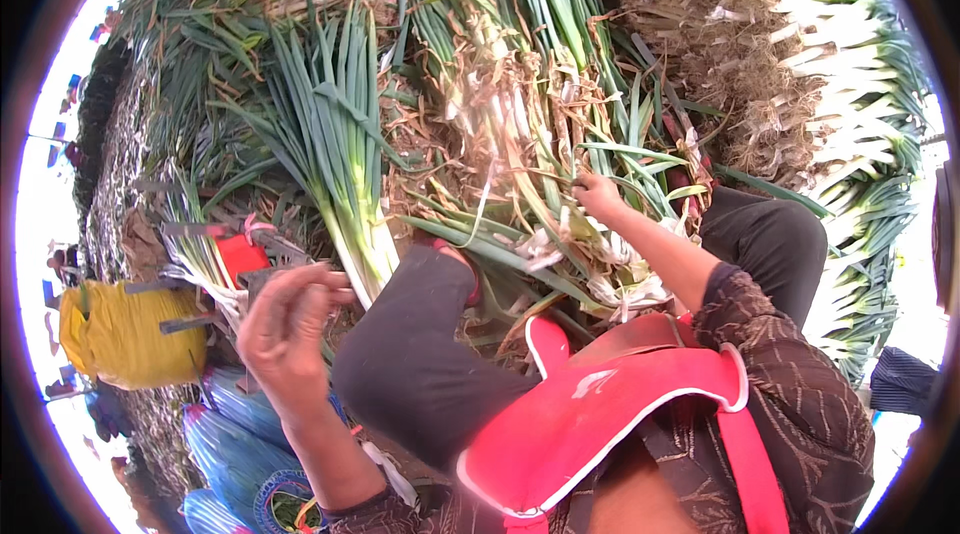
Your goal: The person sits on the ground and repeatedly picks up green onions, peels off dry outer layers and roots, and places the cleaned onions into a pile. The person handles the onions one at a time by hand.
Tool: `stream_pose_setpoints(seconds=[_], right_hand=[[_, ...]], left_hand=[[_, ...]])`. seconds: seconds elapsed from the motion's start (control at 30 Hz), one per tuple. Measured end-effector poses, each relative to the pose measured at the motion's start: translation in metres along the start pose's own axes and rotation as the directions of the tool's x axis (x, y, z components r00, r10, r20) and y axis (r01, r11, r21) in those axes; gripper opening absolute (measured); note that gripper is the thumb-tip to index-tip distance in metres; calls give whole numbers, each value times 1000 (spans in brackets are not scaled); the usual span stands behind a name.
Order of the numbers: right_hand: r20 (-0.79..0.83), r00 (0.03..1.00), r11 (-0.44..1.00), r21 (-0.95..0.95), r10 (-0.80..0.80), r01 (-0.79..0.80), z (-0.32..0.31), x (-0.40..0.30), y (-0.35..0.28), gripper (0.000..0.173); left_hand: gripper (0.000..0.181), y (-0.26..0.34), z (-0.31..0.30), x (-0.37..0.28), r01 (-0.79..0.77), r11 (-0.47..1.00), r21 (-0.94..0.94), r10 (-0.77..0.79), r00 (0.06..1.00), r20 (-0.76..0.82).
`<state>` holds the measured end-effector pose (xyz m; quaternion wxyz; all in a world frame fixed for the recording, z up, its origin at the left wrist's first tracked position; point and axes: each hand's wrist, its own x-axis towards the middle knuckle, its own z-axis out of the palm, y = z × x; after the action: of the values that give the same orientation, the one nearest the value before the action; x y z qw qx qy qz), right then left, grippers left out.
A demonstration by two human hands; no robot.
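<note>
My left hand point(289, 324) is raised on the left, beside my knee, with its fingers apart and slightly curled and nothing seen in it. It is slightly blurred. Just past it lies a bunch of green onions point(352, 211), white stems towards me and green leaves away. My right hand point(598, 196) reaches down into a heap of dry leaves and peelings point(517, 136), its fingers closed around the end of a leaf or stalk. A thin white strip point(484, 208) lies on long green leaves point(495, 249) between my legs.
Rows of stacked onions with rooty ends point(757, 69) line the right side. More onions lie at the top left point(202, 76). On the left are a yellow sack point(135, 331), a red object point(244, 256) beside a stand, and blue mesh bags point(240, 451). My bent knees flank the heap.
</note>
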<state>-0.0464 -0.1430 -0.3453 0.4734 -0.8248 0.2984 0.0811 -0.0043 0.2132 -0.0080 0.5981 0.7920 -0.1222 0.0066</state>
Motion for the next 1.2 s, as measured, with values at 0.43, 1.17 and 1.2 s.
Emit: stream_pose_setpoints(seconds=[0.43,1.17,1.2], right_hand=[[-258,963,952,-305,-79,-4,81,126,-42,22],[287,955,596,755,73,-272,-48,101,-100,4],[309,950,656,711,33,-254,-63,88,-107,4]], left_hand=[[26,-42,109,68,-350,790,504,-47,784,619],[30,-55,114,77,-325,815,479,-90,747,659],[29,-60,119,77,-347,816,462,-62,741,668]])
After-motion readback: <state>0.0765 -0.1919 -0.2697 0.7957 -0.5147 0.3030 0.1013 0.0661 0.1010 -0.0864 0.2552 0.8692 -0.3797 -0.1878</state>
